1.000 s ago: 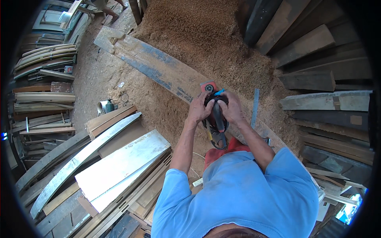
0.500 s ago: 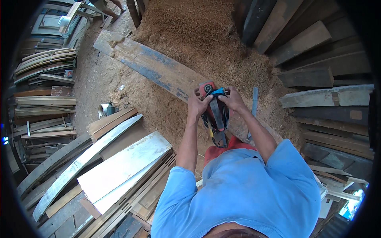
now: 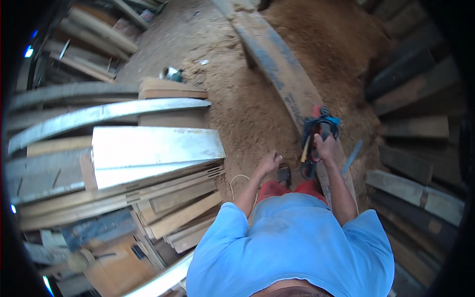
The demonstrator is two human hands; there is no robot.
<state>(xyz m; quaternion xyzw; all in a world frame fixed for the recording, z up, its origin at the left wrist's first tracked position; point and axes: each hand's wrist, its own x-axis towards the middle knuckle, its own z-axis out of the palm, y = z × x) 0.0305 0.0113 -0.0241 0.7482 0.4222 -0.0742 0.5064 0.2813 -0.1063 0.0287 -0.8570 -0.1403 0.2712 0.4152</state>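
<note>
My right hand [image 3: 325, 148] is wrapped round the handle of a red and black electric planer [image 3: 316, 154]. Dark cord is bundled about the planer, with a blue piece by its front and a yellow strip along its side. The tool is over the near part of a long wooden plank [image 3: 282, 54] with worn blue patches; whether it touches the wood I cannot tell. My left hand [image 3: 270, 162] is off the tool, to its left, with its fingers curled and nothing seen in them.
Stacked boards [image 3: 183, 198] and a white panel [image 3: 158, 143] fill the left side. More timber [image 3: 415, 128] lines the right. A blue-grey strip [image 3: 352, 156] lies right of the plank. Sawdust [image 3: 247, 109] covers the ground; a pale cord [image 3: 237, 179] curls near my left arm.
My left hand has let go of the planer's front and moved left. My right hand has shifted to the handle. The view has turned left, bringing more stacked boards into sight.
</note>
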